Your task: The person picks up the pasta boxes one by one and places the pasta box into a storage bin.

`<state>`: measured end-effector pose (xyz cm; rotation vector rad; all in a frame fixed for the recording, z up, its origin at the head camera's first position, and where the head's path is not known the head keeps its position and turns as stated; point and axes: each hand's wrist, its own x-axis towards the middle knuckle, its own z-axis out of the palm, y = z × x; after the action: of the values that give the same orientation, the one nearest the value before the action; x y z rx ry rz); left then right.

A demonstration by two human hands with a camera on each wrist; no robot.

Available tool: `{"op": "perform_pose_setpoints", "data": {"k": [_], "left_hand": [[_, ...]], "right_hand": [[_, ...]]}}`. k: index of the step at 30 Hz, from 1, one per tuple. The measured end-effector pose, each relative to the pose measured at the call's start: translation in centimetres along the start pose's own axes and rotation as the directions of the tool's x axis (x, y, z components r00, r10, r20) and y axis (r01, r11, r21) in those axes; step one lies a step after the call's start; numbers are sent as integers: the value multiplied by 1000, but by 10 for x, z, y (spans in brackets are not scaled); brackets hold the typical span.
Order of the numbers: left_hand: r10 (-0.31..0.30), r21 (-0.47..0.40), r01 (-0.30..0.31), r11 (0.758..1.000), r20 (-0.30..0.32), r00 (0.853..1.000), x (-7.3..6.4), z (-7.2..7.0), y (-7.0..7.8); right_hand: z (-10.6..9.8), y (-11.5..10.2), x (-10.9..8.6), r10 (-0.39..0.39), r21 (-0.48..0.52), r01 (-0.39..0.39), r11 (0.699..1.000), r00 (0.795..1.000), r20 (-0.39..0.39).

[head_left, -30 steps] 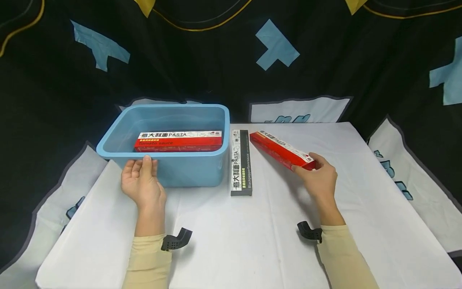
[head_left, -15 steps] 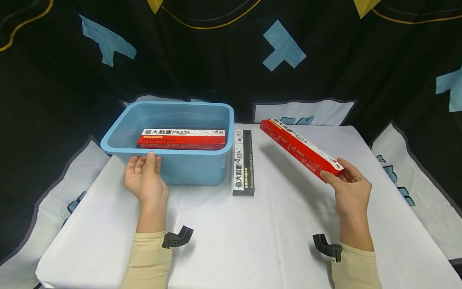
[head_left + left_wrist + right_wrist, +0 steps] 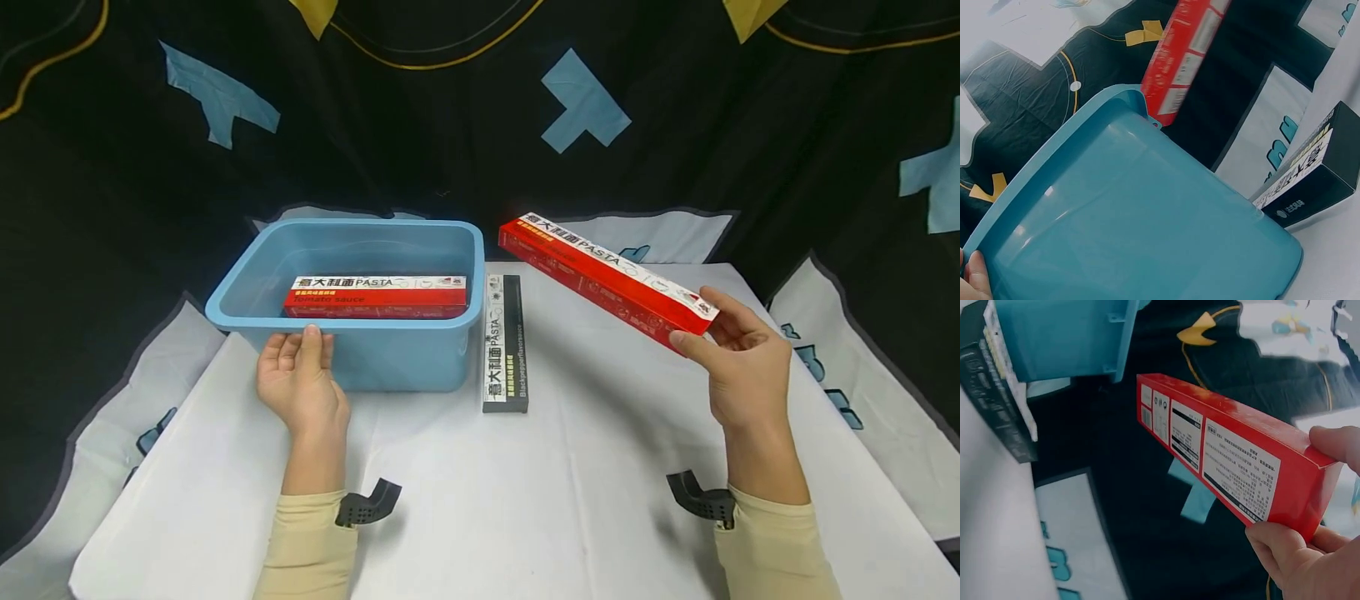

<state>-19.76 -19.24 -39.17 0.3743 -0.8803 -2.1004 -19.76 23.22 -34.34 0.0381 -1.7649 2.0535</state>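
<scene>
My right hand (image 3: 750, 367) grips the near end of a red pasta box (image 3: 600, 279), thumb on one side and fingers on the other. The box is raised above the table and slants up to the left, its far end close to the bin's right rim. At the front rim of a blue plastic bin (image 3: 397, 354), my left hand (image 3: 303, 379) pinches the edge between thumb and fingers. Another red pasta box, labelled Tomato sauce (image 3: 375, 298), lies lengthwise inside the bin. A black-and-white pasta box (image 3: 505, 346) lies on the table just right of the bin.
A white cloth covers the table (image 3: 465, 500). Behind it hangs a dark curtain (image 3: 420, 133) with blue and yellow patches. Each wrist wears a black camera mount, such as the right mount (image 3: 701, 497).
My right hand has lifted the red pasta box off the table and moved right and up; the box's far end has swung left toward the bin. My left hand stays on the rim.
</scene>
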Motion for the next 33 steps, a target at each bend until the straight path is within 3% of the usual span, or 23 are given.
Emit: {"op": "perform_pose_setpoints", "data": {"k": [4, 8, 18, 27, 33], "left_hand": [[-11, -4, 11, 1000, 9, 1000, 2, 0, 2], [-32, 12, 32, 999, -3, 999, 1, -2, 3], [-21, 27, 21, 999, -2, 1000, -1, -5, 1], [-19, 30, 18, 999, 11, 1000, 1, -1, 1], [-23, 31, 23, 999, 2, 1000, 0, -4, 1]], "right_hand": [[13, -11, 10, -64, -48, 68, 996, 993, 95], [30, -17, 14, -93, -58, 107, 993, 974, 208], [75, -22, 20, -52, -123, 112, 986, 910, 412], [115, -17, 25, 3, -159, 95, 983, 852, 524], [146, -10, 22, 60, -248, 99, 964, 823, 564]]}}
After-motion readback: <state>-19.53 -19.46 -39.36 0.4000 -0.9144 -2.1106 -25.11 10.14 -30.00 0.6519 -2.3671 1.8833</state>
